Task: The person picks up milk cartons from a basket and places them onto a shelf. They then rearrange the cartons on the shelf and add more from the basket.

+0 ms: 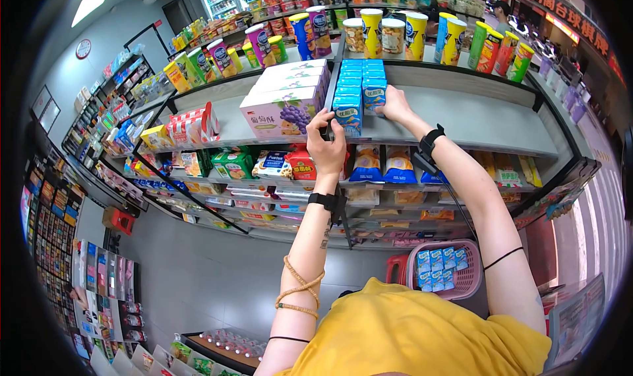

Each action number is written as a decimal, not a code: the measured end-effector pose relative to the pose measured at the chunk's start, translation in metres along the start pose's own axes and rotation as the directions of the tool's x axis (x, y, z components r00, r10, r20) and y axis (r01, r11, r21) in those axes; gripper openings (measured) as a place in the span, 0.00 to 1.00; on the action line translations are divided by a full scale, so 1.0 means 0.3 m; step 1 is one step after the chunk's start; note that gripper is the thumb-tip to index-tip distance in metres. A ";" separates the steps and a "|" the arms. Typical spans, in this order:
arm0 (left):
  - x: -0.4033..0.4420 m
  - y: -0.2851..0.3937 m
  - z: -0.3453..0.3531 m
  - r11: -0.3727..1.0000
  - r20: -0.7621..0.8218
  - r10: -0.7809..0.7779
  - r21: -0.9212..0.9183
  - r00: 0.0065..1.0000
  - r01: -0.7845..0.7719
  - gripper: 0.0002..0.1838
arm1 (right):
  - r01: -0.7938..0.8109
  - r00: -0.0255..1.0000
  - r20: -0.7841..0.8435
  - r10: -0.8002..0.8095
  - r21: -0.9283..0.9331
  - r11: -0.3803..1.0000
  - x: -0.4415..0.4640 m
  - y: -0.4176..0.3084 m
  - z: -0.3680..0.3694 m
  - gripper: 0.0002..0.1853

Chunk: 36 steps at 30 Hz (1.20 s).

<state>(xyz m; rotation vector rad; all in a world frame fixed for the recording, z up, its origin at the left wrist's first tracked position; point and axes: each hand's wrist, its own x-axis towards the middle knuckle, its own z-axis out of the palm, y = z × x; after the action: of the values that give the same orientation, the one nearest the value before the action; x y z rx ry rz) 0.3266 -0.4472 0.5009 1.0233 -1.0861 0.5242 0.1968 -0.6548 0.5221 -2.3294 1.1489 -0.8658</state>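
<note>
Two rows of small blue cartons point(347, 105) stand on the top shelf, right of the white and purple grape boxes point(280, 112). My left hand point(326, 142) touches the front carton of the left row at its left side, thumb and fingers curled with a gap between them. At the right row, my right hand point(395, 105) has its fingers closed on the front blue carton point(374, 97). More blue cartons point(436, 260) lie in a pink basket point(467, 280) low at the right.
Tall chip cans point(371, 34) and nut jars point(392, 35) line the ledge behind. Packaged snacks point(368, 163) fill the shelves below. A red stool point(397, 269) stands beside the basket. Bottles point(231, 343) are at the bottom left.
</note>
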 end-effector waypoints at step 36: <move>0.011 0.013 0.003 0.984 -0.035 0.049 0.175 0.998 -0.042 0.06 | 0.038 0.999 0.031 -0.028 -0.443 0.896 -0.296 0.350 -0.395 0.17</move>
<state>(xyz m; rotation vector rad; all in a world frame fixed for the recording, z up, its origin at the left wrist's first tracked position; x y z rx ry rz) 0.3245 -0.4464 0.5056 1.1375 -1.0449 0.6830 0.0154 -0.6534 0.5152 -2.7174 1.4226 -0.6310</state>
